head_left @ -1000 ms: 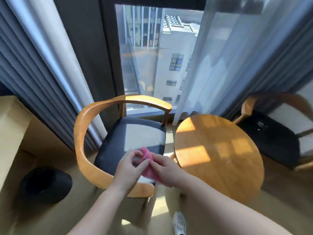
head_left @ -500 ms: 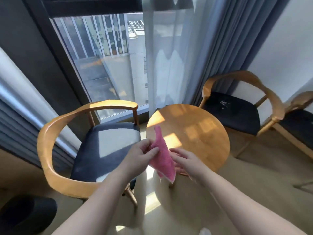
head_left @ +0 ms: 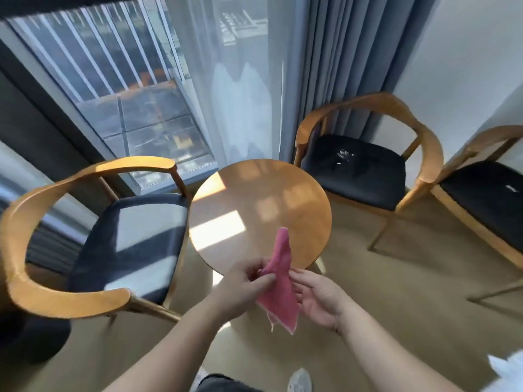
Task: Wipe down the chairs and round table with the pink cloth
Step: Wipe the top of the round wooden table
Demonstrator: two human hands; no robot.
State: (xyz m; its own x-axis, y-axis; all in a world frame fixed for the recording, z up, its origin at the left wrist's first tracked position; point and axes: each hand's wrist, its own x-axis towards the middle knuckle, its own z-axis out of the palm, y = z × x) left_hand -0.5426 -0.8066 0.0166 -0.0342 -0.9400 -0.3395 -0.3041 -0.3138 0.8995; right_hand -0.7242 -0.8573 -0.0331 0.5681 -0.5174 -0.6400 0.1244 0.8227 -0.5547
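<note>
Pink cloth (head_left: 278, 284) held above near edge of round table (head_left: 260, 213). Left hand (head_left: 243, 290) pinches fold; right hand (head_left: 317, 298) open, fingers straight, supporting cloth, likely refolding before wiping.

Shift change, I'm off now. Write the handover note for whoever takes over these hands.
Left hand pinches the cloth; right hand is open beside it.
The cloth is held in the air by the table's near edge, off every surface.
Done: no wiping shows; pale specks lie on the right chair.
Left: table, left chair, right chair, far-right chair.
</note>
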